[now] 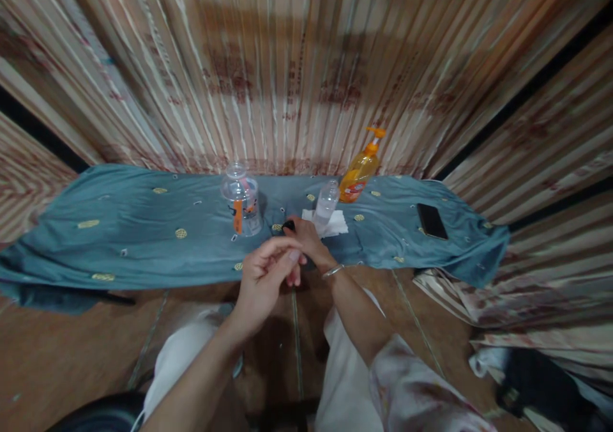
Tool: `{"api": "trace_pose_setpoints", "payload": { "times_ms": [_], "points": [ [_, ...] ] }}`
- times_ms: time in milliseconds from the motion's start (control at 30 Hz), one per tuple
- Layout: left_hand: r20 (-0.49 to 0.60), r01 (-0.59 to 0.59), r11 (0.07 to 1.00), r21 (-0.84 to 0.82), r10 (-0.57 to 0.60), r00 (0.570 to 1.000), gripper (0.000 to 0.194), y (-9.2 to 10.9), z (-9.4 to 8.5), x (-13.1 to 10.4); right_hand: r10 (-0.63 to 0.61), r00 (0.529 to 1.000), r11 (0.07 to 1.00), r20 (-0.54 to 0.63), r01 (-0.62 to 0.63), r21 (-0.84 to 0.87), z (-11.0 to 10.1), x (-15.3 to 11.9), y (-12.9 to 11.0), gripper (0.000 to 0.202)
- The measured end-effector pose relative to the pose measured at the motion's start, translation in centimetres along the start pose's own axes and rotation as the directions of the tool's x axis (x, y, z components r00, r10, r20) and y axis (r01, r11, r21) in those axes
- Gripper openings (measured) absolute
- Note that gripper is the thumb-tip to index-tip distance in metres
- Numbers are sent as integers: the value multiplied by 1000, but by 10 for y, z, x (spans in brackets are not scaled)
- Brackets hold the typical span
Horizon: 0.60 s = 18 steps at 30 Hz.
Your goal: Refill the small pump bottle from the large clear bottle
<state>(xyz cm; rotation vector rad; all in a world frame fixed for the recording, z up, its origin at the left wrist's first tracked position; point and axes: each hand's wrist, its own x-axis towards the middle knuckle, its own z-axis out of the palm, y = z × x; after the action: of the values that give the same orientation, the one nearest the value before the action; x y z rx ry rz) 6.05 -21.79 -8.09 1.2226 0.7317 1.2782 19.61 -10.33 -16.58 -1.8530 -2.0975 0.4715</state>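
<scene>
My right hand (309, 240), with a bracelet at its wrist, reaches over the table's front edge, its fingers closed on a small black object (288, 225) that looks like a cap. Just in front of it, my left hand (263, 275) has its fingers curled and its thumb drawn against them; whatever may be between them is hidden. Beyond my right hand a small clear bottle (327, 203) stands on a white tissue (339, 223). Left of both hands is a larger clear plastic bottle (244, 208) with an orange label.
An orange pump bottle (357, 176) stands behind the small bottle. A black phone (431, 221) lies at the right on the blue-green patterned tablecloth (143, 227). Striped curtains (287, 68) hang behind the table. Dark clothing (546, 381) lies low at the right.
</scene>
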Motion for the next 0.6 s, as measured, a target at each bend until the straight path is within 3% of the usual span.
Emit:
{"api": "trace_pose_setpoints", "payload": {
  "times_ms": [133, 233, 300, 467, 600],
  "points": [
    [-130, -43, 996, 80, 53, 990, 31, -41, -18, 35, 15, 1000, 1000, -4, -15, 16, -10, -10, 11, 34],
    [-272, -49, 984, 172, 95, 958, 39, -78, -33, 56, 34, 999, 999, -28, -34, 22, -16, -17, 20, 35],
    [-274, -45, 972, 231, 109, 956, 42, -99, -37, 65, 50, 997, 998, -57, -47, 50, -24, -26, 27, 35],
    [-224, -29, 950, 310, 102, 969, 74, -133, -16, 89, 169, 955, 961, -243, -105, 255, -53, -59, 56, 33],
    [-156, 1, 931, 366, 61, 986, 107, -153, 11, 113, 230, 835, 918, -500, -16, 395, -87, -64, 77, 32]
  ]
}}
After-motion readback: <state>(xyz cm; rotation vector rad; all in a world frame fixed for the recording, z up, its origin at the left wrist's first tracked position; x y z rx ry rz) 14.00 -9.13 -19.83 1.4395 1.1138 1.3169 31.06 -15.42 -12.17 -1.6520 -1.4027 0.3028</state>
